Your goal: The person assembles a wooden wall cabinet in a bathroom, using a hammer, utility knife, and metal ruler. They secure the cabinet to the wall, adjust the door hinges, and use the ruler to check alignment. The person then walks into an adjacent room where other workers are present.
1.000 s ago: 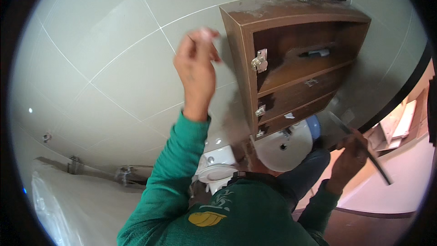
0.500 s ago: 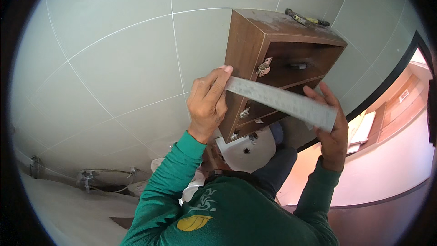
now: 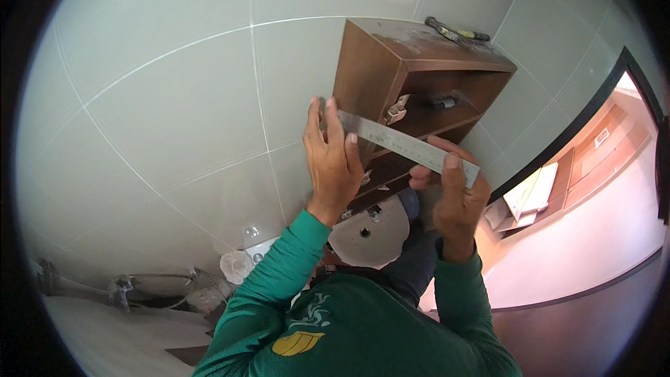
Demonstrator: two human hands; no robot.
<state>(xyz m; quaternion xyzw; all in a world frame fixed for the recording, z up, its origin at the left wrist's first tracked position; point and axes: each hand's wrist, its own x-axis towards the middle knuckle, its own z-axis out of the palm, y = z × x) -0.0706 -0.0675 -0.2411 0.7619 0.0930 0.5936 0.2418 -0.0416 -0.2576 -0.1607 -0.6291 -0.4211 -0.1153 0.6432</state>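
A metal ruler (image 3: 405,145) is held in front of me, slanting down from left to right. My left hand (image 3: 333,164) pinches its left end, the fingers pointing upward. My right hand (image 3: 457,199) grips the other end, with the thumb on the near face and the fingers behind. Just beyond the ruler, a brown wooden cabinet (image 3: 366,63) is against the tiled wall, its front without a door. A metal hinge (image 3: 397,109) is fixed inside its side panel. The ruler and my hands hide part of the lower shelves.
A hammer (image 3: 457,31) with a yellow and black handle lies on the dusty cabinet top. Below is a white washbasin (image 3: 377,241). A white roll (image 3: 237,266) and a hose (image 3: 157,276) are at lower left. A dark-framed doorway (image 3: 558,157) opens at right.
The right hand has moved left and inward with its end of the ruler. My left hand has turned, its fingers now more upright. The view has shifted slightly.
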